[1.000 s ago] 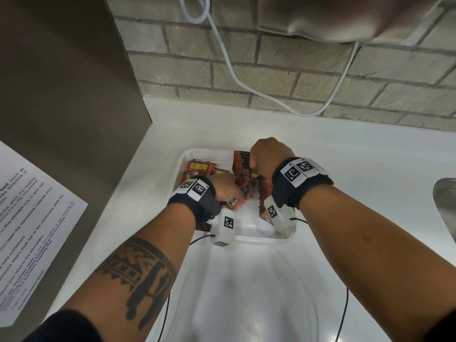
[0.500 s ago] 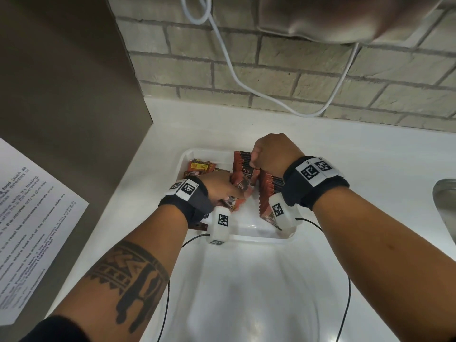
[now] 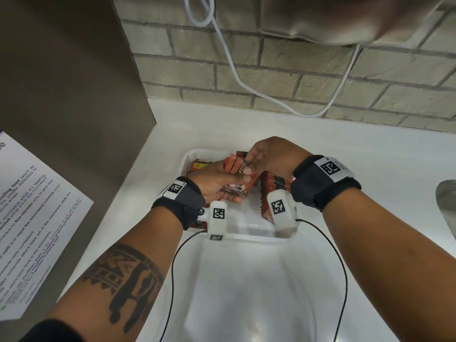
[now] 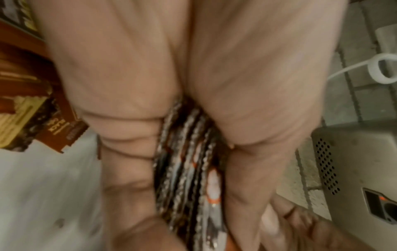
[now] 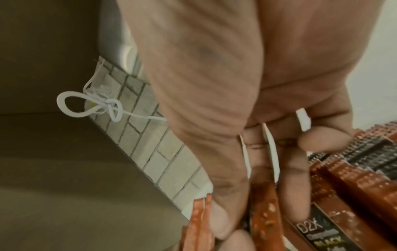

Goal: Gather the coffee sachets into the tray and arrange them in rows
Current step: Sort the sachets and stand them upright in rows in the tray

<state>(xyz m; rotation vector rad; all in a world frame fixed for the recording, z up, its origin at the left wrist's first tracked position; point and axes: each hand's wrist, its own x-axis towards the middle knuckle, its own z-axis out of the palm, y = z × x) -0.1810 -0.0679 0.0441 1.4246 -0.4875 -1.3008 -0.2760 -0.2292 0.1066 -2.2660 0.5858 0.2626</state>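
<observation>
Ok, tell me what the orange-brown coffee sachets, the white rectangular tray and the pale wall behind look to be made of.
Orange-brown coffee sachets: probably thin foil or plastic film, slightly glossy; the signs are printed faces and zigzag-cut sealed ends, seen in the right wrist view.
White rectangular tray: likely plastic, smooth and shiny, with a rounded moulded rim.
Pale wall: brick or brick-look tile, matt and rough, with recessed joints.

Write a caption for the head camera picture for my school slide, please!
Left hand grips a bundle of coffee sachets over the white tray while the right hand pinches their tops.

Both forearms reach forward; left hand (image 3: 217, 180) and right hand (image 3: 276, 156) meet, fingers curled in a grip.
</observation>
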